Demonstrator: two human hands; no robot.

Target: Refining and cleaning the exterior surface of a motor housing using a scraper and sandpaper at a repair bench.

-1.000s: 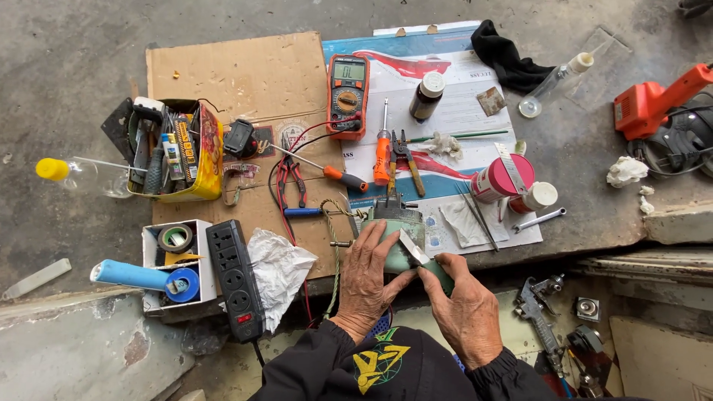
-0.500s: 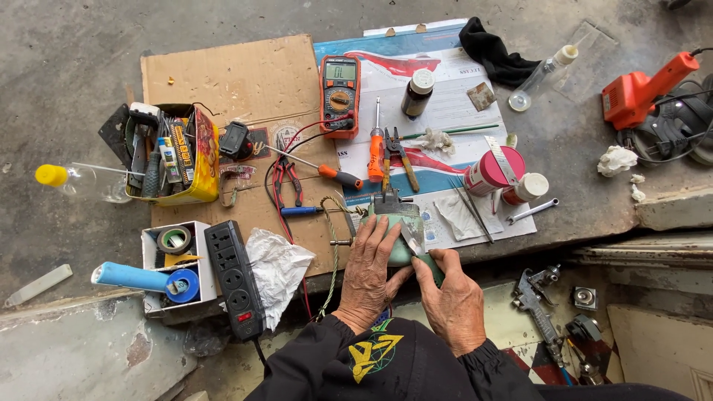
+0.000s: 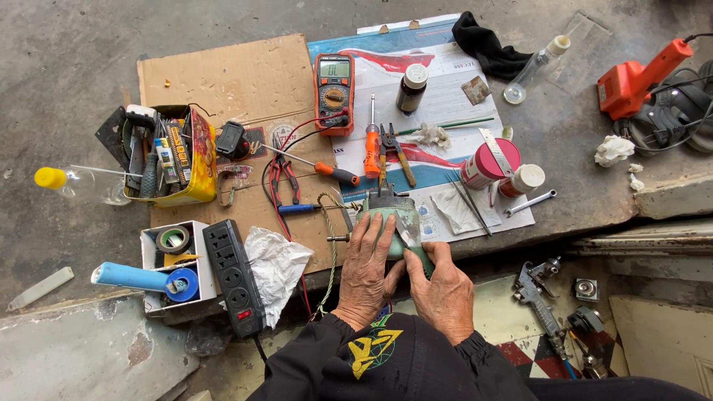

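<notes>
Green motor housing [image 3: 390, 223]: left hand [image 3: 365, 261] grips it as before; right hand [image 3: 444, 288], blade now lowered, closed on knife [image 3: 411, 236].

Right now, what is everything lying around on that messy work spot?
green tool body: 1, green, front centre, held by both hands
meter: 1, orange, on cardboard edge
screwdrivers: 2, orange handles, centre
pliers: 1, red, on cardboard
yellow tin: 1, full of tools, left
power strip: 1, black, front left
tape rolls: 2, green and blue, in white box
heat gun: 1, orange, far right
black cloth: 1, top
left hand: on the tool body
right hand: on the tool body
</notes>
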